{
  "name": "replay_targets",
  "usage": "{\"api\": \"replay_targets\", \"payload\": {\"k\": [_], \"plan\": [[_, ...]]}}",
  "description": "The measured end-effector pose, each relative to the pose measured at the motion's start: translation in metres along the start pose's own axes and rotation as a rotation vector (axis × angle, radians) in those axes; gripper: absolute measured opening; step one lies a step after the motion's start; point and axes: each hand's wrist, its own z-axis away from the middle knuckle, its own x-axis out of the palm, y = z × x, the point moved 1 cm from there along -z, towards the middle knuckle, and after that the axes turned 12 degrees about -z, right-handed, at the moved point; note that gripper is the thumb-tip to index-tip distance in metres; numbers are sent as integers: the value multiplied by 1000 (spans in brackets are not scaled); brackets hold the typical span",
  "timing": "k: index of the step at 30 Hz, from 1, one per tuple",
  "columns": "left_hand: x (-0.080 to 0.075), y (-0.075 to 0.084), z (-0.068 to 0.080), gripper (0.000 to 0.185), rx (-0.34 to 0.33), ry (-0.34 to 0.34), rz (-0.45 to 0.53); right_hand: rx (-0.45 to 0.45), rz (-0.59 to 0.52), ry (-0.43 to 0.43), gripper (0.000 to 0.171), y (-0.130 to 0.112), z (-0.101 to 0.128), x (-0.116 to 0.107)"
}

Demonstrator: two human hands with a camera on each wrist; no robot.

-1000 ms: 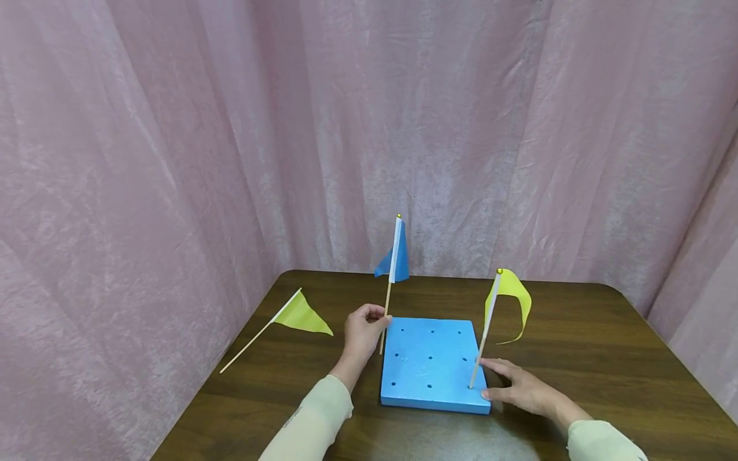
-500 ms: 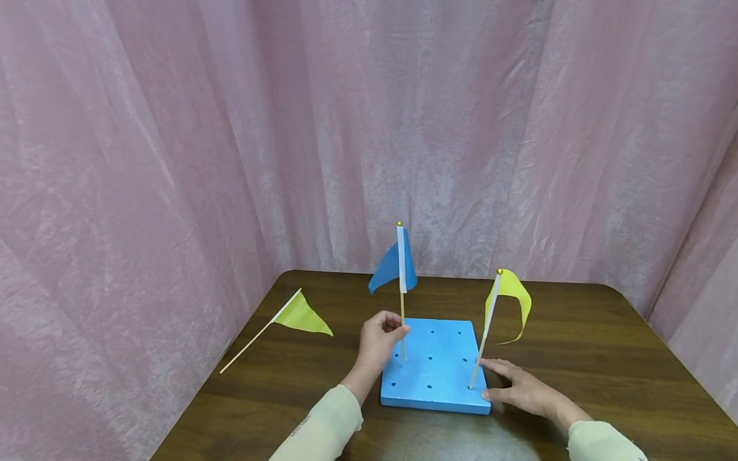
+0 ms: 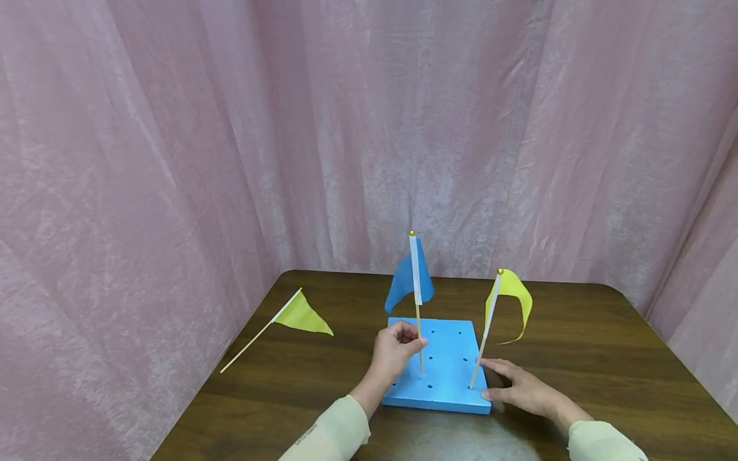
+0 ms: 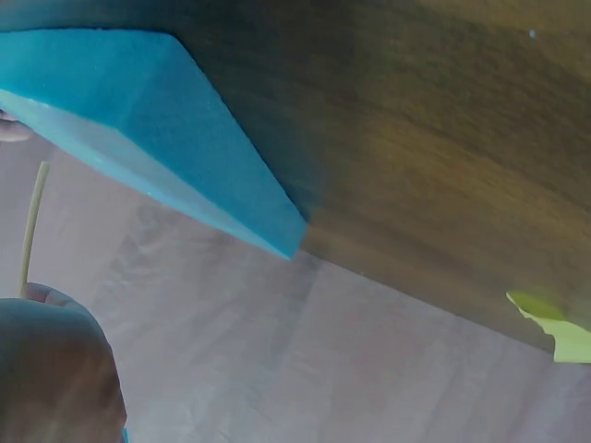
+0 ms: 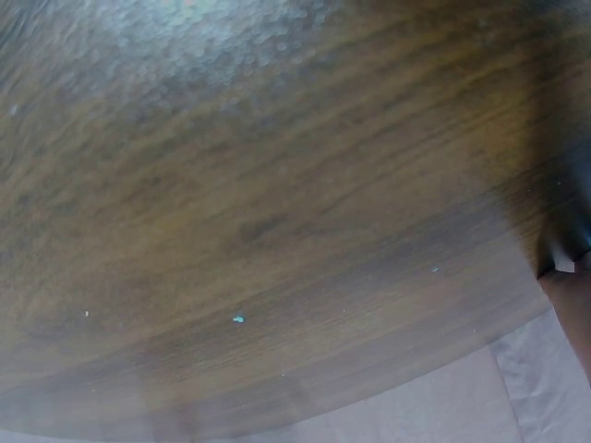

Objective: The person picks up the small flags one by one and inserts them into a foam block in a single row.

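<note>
My left hand (image 3: 389, 356) pinches the wooden stick of a blue triangular flag (image 3: 402, 285) between thumb and fingers, gold bead up. The stick is nearly upright above a light-blue board (image 3: 448, 368) with several small holes. In the left wrist view, the stick's bare lower end (image 4: 37, 208) shows a gap from the board's top. A yellow flag (image 3: 510, 283) stands tilted slightly right in the board's front-right hole. My right hand (image 3: 521, 389) rests at the board's right edge, thumb and fingers spread against it. Part of the board's left side is hidden behind my left hand.
A second yellow flag (image 3: 302, 317) lies on the brown wooden table (image 3: 576, 333) to the left, its stick slanting toward the near-left edge. Pink curtains (image 3: 369, 128) hang behind and beside the table.
My left hand has carried the blue flag rightward and nearer, from beside the board's left edge to over the board. The right hand, the board and both yellow flags stay about where they were.
</note>
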Motion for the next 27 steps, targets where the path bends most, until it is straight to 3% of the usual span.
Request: {"api": "replay_targets", "payload": {"k": [20,27], "plan": [[10,-6,14,12,36,-88,-31,12,-4,6,73,-1,1,0],[12,-10,17,10,17,-148,-20,12,7,12,73,-1,0,0]]}}
